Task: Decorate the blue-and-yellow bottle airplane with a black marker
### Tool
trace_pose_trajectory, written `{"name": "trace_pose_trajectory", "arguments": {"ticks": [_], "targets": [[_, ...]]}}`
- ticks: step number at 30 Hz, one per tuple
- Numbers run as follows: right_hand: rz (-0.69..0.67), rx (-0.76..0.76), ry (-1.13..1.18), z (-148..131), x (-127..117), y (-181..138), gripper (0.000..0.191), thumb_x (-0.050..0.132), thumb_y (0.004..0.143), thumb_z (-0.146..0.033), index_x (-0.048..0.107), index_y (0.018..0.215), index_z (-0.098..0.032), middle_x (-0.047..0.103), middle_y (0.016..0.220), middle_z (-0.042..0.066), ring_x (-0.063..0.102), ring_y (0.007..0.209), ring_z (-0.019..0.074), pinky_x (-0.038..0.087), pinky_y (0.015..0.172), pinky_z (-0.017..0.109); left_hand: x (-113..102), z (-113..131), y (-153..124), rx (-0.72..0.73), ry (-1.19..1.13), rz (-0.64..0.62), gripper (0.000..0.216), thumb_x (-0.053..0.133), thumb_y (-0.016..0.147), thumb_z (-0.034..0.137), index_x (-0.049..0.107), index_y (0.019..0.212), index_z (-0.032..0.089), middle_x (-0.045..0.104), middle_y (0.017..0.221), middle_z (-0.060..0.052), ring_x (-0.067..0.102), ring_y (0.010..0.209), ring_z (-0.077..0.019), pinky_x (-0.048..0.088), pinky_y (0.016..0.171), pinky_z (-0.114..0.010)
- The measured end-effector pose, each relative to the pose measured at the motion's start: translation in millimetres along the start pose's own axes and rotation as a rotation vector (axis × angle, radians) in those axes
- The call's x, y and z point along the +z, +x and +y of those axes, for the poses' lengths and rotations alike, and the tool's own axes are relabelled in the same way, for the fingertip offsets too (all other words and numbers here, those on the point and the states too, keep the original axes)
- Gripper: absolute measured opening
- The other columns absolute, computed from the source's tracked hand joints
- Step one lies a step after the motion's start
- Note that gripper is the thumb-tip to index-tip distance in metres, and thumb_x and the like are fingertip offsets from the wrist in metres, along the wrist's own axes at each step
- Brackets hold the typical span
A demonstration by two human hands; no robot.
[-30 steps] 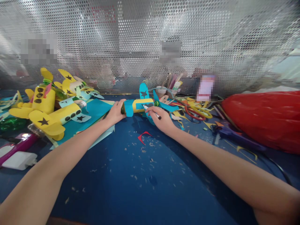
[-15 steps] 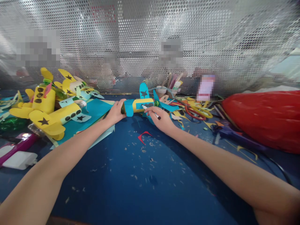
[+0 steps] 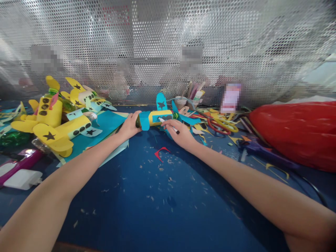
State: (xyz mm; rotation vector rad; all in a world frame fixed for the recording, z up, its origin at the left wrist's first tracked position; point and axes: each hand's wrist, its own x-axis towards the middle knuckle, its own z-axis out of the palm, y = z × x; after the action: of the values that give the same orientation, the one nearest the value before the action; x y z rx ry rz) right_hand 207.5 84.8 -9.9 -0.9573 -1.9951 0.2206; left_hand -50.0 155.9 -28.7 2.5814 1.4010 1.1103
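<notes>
A toy plane (image 3: 154, 114), made from a bottle wrapped in yellow paper with blue paper wings and tail, lies sideways over the blue table. My left hand (image 3: 131, 125) is closed round its bottom end on the left. The raised blue wing (image 3: 161, 101) bears a black star. In my right hand (image 3: 180, 132) is a white marker (image 3: 172, 127) with a dark end, its tip at the blue patch on the plane's side. Dark round shapes show beside that patch. The green cap (image 3: 175, 115) points right.
Several finished bottle planes (image 3: 60, 129) lie at left on blue paper sheets (image 3: 105, 122). A purple bottle (image 3: 22, 162) lies nearer. Scissors (image 3: 220, 125), paper scraps and a glue gun (image 3: 267, 153) lie right, beside a red bag (image 3: 296, 131). A red scrap (image 3: 162, 152) lies in front.
My right hand and the marker have shifted very slightly to the left along the plane's side. The left hand and the plane stay where they were.
</notes>
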Motion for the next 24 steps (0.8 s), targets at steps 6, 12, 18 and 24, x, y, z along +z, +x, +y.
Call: {"name": "trace_pose_trajectory", "arguments": {"ticks": [6, 12, 18, 24], "targets": [[0.002, 0.022, -0.009, -0.7, 0.3, 0.0, 0.025, 0.043, 0.096, -0.027, 0.067, 0.092, -0.022, 0.069, 0.085, 0.007, 0.063, 0.085, 0.0222, 0.050, 0.073, 0.036, -0.5, 0.2, 0.1, 0.014, 0.008, 0.002, 0.075, 0.078, 0.068, 0.018, 0.044, 0.134, 0.020, 0.058, 0.131, -0.013, 0.057, 0.114, -0.0317, 0.048, 0.098, -0.048], [0.001, 0.012, -0.008, 0.0, 0.3, 0.4, 0.025, 0.043, 0.096, -0.026, 0.067, 0.091, -0.022, 0.069, 0.084, 0.007, 0.063, 0.085, 0.0221, 0.050, 0.077, 0.037, 1.0, -0.6, -0.1, 0.002, -0.008, 0.001, 0.076, 0.078, 0.068, 0.019, 0.043, 0.136, 0.021, 0.058, 0.131, -0.014, 0.056, 0.117, -0.0330, 0.049, 0.099, -0.049], [0.000, 0.032, -0.007, -1.0, 0.0, 0.2, 0.025, 0.043, 0.095, -0.027, 0.067, 0.092, -0.022, 0.069, 0.084, 0.007, 0.062, 0.085, 0.0219, 0.049, 0.073, 0.034, -1.8, 1.9, 0.3, 0.019, 0.007, -0.006, 0.073, 0.078, 0.067, 0.017, 0.045, 0.133, 0.019, 0.058, 0.132, -0.013, 0.057, 0.115, -0.0321, 0.048, 0.100, -0.047], [-0.012, 0.038, -0.006, -2.0, -0.7, -0.1, 0.026, 0.042, 0.096, -0.027, 0.067, 0.091, -0.022, 0.069, 0.084, 0.006, 0.062, 0.085, 0.0217, 0.049, 0.074, 0.035, -3.3, 3.3, 0.3, 0.024, 0.017, -0.016, 0.074, 0.078, 0.068, 0.017, 0.044, 0.133, 0.019, 0.057, 0.134, -0.013, 0.057, 0.114, -0.0316, 0.048, 0.100, -0.047]]}}
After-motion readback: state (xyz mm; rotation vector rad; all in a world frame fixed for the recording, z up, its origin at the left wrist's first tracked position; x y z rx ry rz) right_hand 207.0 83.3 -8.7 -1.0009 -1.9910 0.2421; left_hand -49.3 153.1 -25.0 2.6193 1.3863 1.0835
